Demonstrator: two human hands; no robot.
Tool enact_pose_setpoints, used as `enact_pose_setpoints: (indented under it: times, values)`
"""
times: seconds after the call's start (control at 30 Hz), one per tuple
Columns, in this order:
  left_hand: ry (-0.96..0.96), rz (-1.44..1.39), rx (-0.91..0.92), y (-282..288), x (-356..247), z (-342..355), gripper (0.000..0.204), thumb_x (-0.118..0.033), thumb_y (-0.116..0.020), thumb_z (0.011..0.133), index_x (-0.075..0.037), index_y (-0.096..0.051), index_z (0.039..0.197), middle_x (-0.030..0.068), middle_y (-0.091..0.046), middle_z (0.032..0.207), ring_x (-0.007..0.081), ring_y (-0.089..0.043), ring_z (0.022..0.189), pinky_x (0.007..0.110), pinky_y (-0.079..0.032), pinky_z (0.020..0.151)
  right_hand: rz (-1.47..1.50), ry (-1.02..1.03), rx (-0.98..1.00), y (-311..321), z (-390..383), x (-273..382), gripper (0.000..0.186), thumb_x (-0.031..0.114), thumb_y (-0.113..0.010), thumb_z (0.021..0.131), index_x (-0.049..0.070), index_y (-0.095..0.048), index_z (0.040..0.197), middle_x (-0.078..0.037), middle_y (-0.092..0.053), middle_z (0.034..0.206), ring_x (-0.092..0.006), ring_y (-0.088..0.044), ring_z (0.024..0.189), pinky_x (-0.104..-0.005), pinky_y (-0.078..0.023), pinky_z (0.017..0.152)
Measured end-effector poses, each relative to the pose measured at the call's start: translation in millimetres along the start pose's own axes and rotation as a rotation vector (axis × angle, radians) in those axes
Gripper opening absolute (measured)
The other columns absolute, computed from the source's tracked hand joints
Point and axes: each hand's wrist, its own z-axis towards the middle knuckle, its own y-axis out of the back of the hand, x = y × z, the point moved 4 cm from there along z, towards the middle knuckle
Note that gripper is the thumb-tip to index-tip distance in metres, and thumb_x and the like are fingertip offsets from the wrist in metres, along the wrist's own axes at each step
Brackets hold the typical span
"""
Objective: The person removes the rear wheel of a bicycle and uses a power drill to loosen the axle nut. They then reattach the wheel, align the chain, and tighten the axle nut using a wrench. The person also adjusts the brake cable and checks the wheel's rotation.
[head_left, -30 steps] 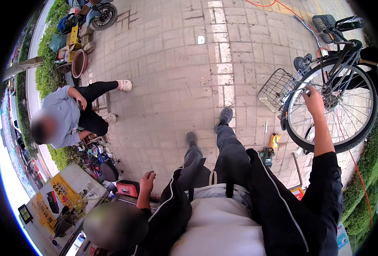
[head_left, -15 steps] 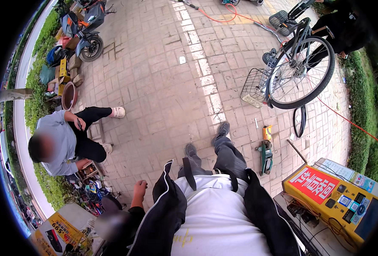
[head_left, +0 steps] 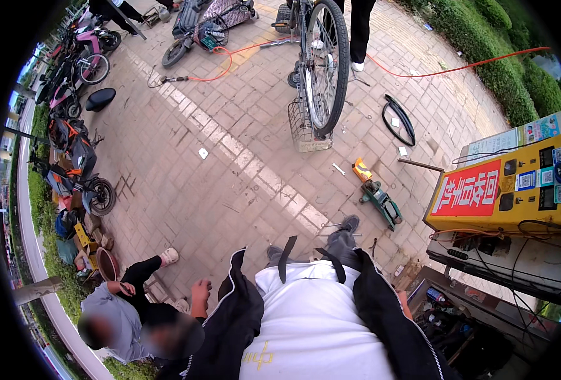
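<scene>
Notably, the bicycle [head_left: 308,58] appears upturned on the paving [head_left: 249,215], well ahead, presumably so its wheel [head_left: 343,79] turns freely. An open cabinet [head_left: 505,326] stands at right, likely for easy reach. A loose black tyre [head_left: 405,115] lies flat, seemingly set aside. The left hand [head_left: 200,292] hangs loosely curled, nothing visible in it; the right hand [head_left: 405,305], near the cabinet, is mostly hidden, grip undeterminable. A spanner [head_left: 338,169] lies grounded, perhaps for ready access.

Outdoor street-side repair spot, brick pavement [head_left: 185,209], bicycle [head_left: 342,76], black rubber loop [head_left: 407,125], hedge [head_left: 467,47]
</scene>
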Motion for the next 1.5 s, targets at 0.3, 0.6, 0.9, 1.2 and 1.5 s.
enact_pose_setpoints:
  times: [0.3, 0.6, 0.9, 1.2, 1.5]
  values:
    - [0.060, 0.327, 0.003, -165.6, -109.0, -99.7, 0.035, -0.029, -0.054, 0.089, 0.002, -0.061, 0.104, 0.0100, -0.066, 0.094, 0.0174, -0.062, 0.079, 0.030, -0.045, 0.057, 0.015, -0.029, 0.010, 147.2, 169.6, -11.8, 0.030, 0.025, -0.060, 0.086, -0.002, -0.062, 0.073, -0.007, -0.057, 0.060, -0.0151, -0.050, 0.043, -0.0305, -0.039, 0.040]
    - [0.051, 0.375, 0.046, -285.8, -215.7, -165.4, 0.036, -0.029, -0.055, 0.090, 0.001, -0.061, 0.108, 0.0088, -0.066, 0.094, 0.0181, -0.064, 0.083, 0.029, -0.046, 0.060, -0.032, 0.017, 0.062, 276.4, 317.5, 134.6, 0.027, 0.027, -0.055, 0.091, 0.001, -0.060, 0.087, -0.007, -0.060, 0.072, -0.0126, -0.053, 0.050, -0.0273, -0.040, 0.042]
    - [0.130, 0.341, 0.030, -383.5, -295.2, -101.3, 0.033, -0.027, -0.056, 0.089, 0.001, -0.062, 0.104, 0.0102, -0.067, 0.090, 0.0184, -0.064, 0.077, 0.028, -0.045, 0.055, -0.169, 0.162, 0.173, 273.0, 350.0, 357.1, 0.027, 0.027, -0.057, 0.090, 0.000, -0.061, 0.090, -0.006, -0.062, 0.075, -0.0122, -0.056, 0.056, -0.0273, -0.044, 0.049]
    - [0.120, -0.009, 0.140, -463.1, -395.3, -12.9, 0.038, -0.031, -0.054, 0.090, -0.004, -0.058, 0.117, 0.0095, -0.066, 0.101, 0.0186, -0.062, 0.087, 0.034, -0.047, 0.070, -0.231, 0.134, 0.071, 322.8, 392.6, 484.7, 0.025, 0.025, -0.058, 0.090, 0.000, -0.061, 0.089, -0.007, -0.062, 0.072, -0.0110, -0.055, 0.052, -0.0257, -0.043, 0.045]
    - [0.337, -0.265, -0.104, -515.1, -396.0, -47.2, 0.035, -0.030, -0.052, 0.091, -0.005, -0.055, 0.115, 0.0106, -0.065, 0.102, 0.0198, -0.061, 0.086, 0.034, -0.045, 0.065, -0.547, 0.352, 0.275, 282.9, 522.1, 742.5, 0.029, 0.029, -0.058, 0.089, 0.001, -0.062, 0.096, -0.006, -0.063, 0.078, -0.0135, -0.057, 0.059, -0.0278, -0.045, 0.051]
